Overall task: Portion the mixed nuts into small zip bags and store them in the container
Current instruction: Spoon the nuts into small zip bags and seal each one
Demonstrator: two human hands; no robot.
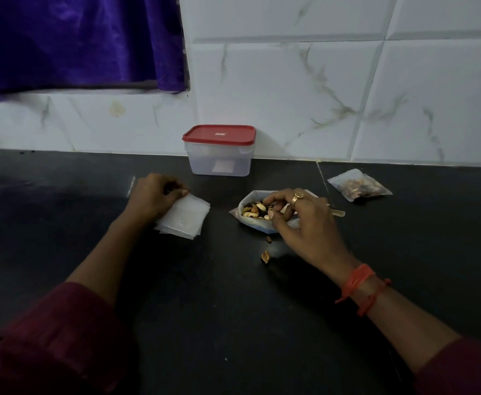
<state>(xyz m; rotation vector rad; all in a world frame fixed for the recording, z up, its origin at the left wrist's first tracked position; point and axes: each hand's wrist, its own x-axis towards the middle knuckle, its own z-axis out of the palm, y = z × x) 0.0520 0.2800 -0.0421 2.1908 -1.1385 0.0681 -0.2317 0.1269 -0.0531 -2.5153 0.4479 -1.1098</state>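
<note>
Step in hand: taking a portion. Right hand fingers curl into the mixed nuts in the open pouch, pinching some. Left hand fingers pinch the top edge of the empty zip bags. Filled bag lies beyond the right fingers. Container, lidded, stands beyond both hands. Next move likely needs one bag separated and opened.

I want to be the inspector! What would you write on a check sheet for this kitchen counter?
Surface: dark counter, dimly lit.
Job's things: red-lidded container shut, by the wall; open pouch of mixed nuts; empty zip bags stacked; one filled zip bag at right.
Clutter: loose nuts spilled beside the pouch.
Hands: left hand pinches the empty zip bags; right hand grips mixed nuts in the pouch.
Cables: nothing seen.
Surroundings: white tiled wall, purple curtain.
</note>
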